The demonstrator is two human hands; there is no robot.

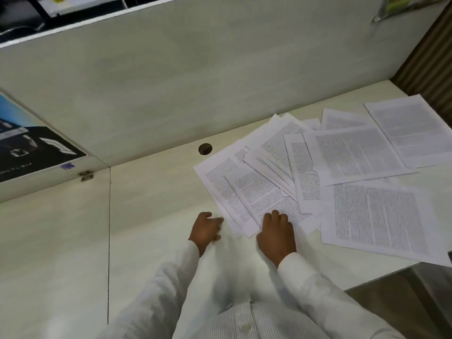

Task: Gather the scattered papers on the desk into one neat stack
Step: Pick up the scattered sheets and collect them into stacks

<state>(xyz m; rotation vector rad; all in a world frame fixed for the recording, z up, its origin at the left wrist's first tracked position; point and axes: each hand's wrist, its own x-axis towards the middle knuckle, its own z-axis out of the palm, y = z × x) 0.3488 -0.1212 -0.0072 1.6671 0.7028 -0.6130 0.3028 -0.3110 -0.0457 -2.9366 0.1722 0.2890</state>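
- Head view: both your hands are over the pale, matte wood-grain desk (151, 228). One round cable hole (205, 149) sits near its back edge.
- The papers (318, 172) are thin, white, printed rectangles, roughly ten. They overlap in a fan reaching the desk's right edge.
- Your right hand (277, 233) presses on the nearest sheets, fingers slightly bent.
- Your left hand (206, 227) is blurred, its fingers extended at the fan's left corner.

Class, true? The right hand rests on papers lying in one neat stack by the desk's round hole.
No: the head view shows the papers scattered and overlapping, not stacked. The right hand does rest on them, by the round hole.
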